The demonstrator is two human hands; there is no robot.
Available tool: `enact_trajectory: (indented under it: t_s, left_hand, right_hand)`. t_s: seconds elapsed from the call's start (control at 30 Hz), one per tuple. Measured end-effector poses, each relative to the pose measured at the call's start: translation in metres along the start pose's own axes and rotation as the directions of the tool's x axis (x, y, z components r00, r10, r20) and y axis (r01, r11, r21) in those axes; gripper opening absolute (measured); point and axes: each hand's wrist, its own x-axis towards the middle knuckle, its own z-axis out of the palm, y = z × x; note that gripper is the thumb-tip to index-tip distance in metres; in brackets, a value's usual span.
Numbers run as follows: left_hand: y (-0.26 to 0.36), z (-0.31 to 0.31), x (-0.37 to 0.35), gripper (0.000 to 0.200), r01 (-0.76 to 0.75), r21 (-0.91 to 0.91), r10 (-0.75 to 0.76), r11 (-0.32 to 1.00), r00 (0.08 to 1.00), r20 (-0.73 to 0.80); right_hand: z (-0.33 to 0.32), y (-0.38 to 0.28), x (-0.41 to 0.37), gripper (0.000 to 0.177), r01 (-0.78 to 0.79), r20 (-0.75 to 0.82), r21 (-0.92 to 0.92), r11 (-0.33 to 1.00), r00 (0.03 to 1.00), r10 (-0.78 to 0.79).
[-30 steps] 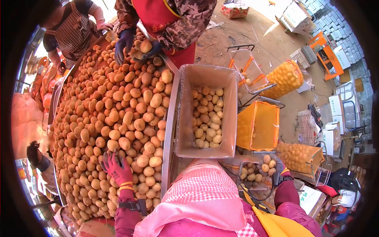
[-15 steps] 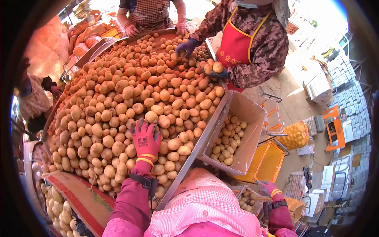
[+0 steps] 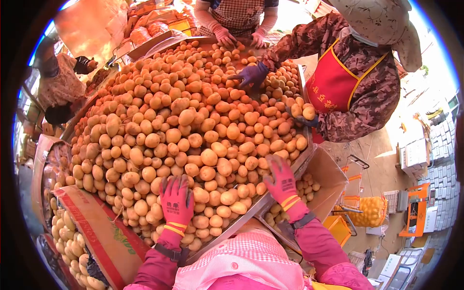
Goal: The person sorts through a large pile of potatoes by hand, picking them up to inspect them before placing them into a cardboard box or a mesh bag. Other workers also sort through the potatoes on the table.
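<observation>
Potatoes (image 3: 164, 116) lie heaped on a metal-edged table (image 3: 251, 209). My left hand (image 3: 177, 200), in a pink and grey glove, rests palm down on the near part of the heap, its fingers spread over potatoes. At the table's right edge, my right hand (image 3: 281, 181), gloved the same way, reaches onto the heap with its fingers apart and touching potatoes. Neither hand is seen holding a potato. Just below my right hand is a lined box (image 3: 327, 176) with potatoes in it, partly hidden by my forearm.
A co-worker in a red apron (image 3: 333, 84) holds potatoes at the right edge. Another person (image 3: 237, 17) works at the far edge, a third (image 3: 60, 82) at the left. Cardboard boxes (image 3: 101, 232) stand near left; a yellow crate (image 3: 337, 231) and a potato sack (image 3: 369, 211) at right.
My right hand has come up from the lower right onto the heap. My left hand remains on the potatoes, its fingers now spread. The view has shifted, and the co-worker's near hand still holds potatoes.
</observation>
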Motion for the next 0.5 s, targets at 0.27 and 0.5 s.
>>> enact_trajectory:
  t_s: [0.27,0.5]
  left_hand:
    - [0.001,0.008,0.003,0.042,0.093,0.02,-0.093,0.995,0.995,0.034]
    - [0.005,0.009,-0.002,0.042,0.137,0.002,-0.137,0.991,0.991,0.006]
  right_hand:
    - [0.081,-0.007,0.087,0.058,0.378,0.297,-0.239,0.895,0.905,-0.303]
    - [0.053,0.013,0.161,0.053,0.233,0.018,0.149,0.961,0.971,-0.238]
